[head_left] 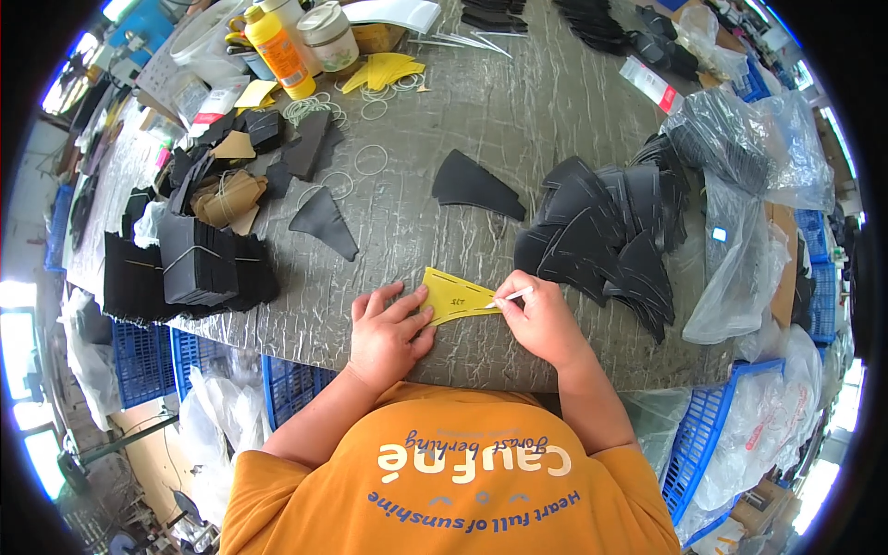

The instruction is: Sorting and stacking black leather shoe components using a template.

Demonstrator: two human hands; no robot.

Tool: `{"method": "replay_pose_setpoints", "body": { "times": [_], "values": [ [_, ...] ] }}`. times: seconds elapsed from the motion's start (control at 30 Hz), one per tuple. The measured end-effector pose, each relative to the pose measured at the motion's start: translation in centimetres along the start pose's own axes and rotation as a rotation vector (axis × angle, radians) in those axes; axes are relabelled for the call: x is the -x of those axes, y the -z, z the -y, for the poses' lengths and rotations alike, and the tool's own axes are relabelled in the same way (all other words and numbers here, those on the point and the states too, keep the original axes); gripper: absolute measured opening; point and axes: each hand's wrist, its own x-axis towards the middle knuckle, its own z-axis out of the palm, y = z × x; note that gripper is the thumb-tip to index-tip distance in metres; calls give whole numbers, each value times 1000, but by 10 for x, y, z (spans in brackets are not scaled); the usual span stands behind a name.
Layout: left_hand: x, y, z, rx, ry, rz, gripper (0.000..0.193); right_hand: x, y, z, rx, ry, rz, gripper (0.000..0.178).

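Note:
A yellow template [462, 294] with slots along its edges and a handwritten mark lies flat on the worn dark table [388, 222], near its front edge. My left hand [384, 335] rests at the template's left end, its fingers spread and the tips pressing on the edge. Pinched in my right hand [544, 324] is a slim white pen [520, 293], its tip at one of the slots near the narrow right end. Whether a piece lies under the template, I cannot tell. Beyond my hands are two single black cut pieces, one at left [324, 222], one at centre [476, 185].
Right of my hands spreads a fanned heap of black pieces [601, 222], beside clear plastic bags [740, 250]. Banded black stacks [199, 264] stand at left. Farther back are a yellow bottle [277, 51], a tub [328, 39], rubber bands [314, 109] and more yellow templates [384, 70].

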Motion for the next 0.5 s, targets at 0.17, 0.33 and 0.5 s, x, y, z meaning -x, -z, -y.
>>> {"method": "replay_pose_setpoints", "body": {
  "times": [0.17,0.33,0.5],
  "values": [
    [-1,0,-1,5,-1,-6,26,2,6,-2,7,-100,0,9],
    [-2,0,-1,5,-3,-5,25,1,9,-3,8,-92,-21,8],
    [0,0,0,-4,0,-5,25,-6,12,9,43,-147,32,8]
  ]
}}
